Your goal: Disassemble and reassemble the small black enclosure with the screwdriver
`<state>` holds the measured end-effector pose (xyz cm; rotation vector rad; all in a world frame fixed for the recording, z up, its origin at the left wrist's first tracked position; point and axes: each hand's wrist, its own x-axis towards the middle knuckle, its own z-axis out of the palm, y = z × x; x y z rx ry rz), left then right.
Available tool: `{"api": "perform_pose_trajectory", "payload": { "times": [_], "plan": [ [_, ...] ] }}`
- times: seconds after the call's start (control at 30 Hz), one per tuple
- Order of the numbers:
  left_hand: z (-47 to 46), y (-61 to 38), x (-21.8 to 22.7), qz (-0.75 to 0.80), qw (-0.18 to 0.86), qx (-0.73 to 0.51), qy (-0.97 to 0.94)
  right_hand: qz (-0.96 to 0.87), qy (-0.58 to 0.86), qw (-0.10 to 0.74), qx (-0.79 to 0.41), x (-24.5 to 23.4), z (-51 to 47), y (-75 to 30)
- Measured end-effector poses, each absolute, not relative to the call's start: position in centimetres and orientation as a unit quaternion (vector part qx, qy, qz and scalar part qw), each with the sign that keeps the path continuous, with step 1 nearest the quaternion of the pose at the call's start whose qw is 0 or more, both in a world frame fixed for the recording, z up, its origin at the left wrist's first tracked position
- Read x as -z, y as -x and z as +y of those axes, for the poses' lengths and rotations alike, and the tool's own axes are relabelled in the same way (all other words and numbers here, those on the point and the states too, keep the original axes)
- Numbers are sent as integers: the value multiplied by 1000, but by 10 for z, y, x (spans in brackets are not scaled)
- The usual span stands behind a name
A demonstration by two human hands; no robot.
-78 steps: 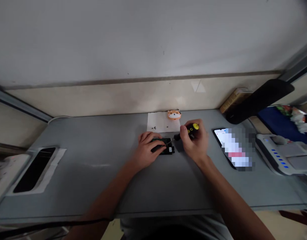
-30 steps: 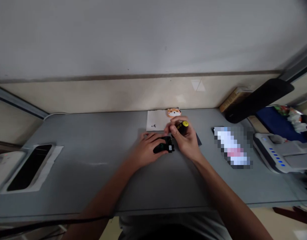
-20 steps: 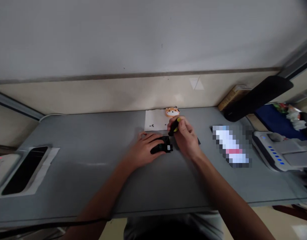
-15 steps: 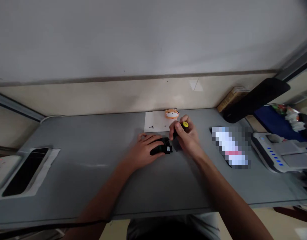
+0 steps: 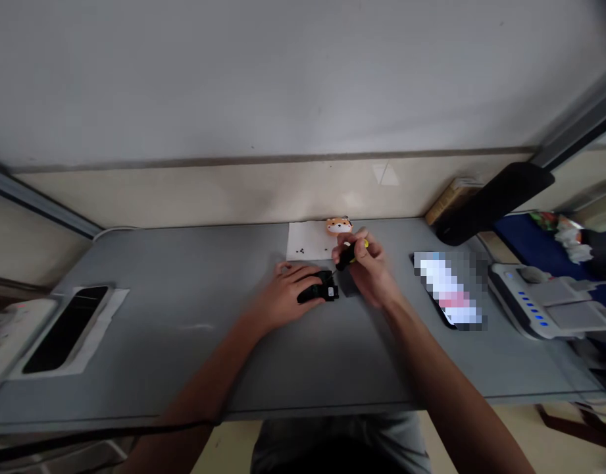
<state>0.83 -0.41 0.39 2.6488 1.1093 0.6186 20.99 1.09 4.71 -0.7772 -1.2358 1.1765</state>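
The left hand [image 5: 287, 295] presses the small black device [image 5: 318, 292] on the worktop [image 5: 184, 342], while the right hand [image 5: 369, 271] is closed around a screwdriver [image 5: 349, 253].

Small black device [image 5: 318, 292], seemingly flat

Bare forearms, no sleeves; left grip [image 5: 283, 294], right grip [image 5: 369, 273] ungloved; grey top
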Motion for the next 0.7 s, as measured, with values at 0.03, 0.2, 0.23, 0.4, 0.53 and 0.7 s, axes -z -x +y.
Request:
{"api": "perform_pose_trajectory", "payload": {
  "times": [0.03, 0.2, 0.23, 0.4, 0.53, 0.7],
  "plan": [
    [-4, -9, -4, 376, 104, -209, -896, -528, 328, 595, -509, -46, 11, -211],
    [-5, -10, -5, 380, 99, -213, -895, -532, 335, 611, -482, -43, 13, -211],
    [-5, -10, -5, 382, 98, -212, -894, -529, 338, 614, -479, -43, 14, -211],
    [-5, -9, -4, 382, 100, -210, -894, -504, 331, 624, -496, -44, 13, -209],
    [-5, -9, -4, 385, 93, -209, -894, -465, 293, 625, -555, -47, 13, -208],
    [-4, -10, -4, 383, 94, -209, -895, -448, 270, 622, -582, -51, 12, -209]
  ]
}}
